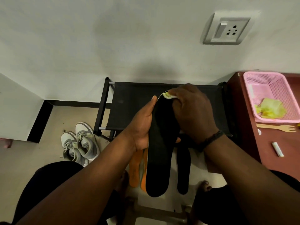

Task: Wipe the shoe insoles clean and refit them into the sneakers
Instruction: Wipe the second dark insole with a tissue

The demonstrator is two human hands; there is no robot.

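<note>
Left hand (142, 127) grips the black insole (159, 151) along its edge, holding it upright. Right hand (191, 111) pinches a yellow-green cloth (168, 95) against the insole's toe end. Grey sneakers (79, 143) stand on the floor (48, 153).

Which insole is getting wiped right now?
The big black insole held up in the left hand. The right hand rubs a yellow cloth on its tip. The other black insole lies below, untouched.
</note>
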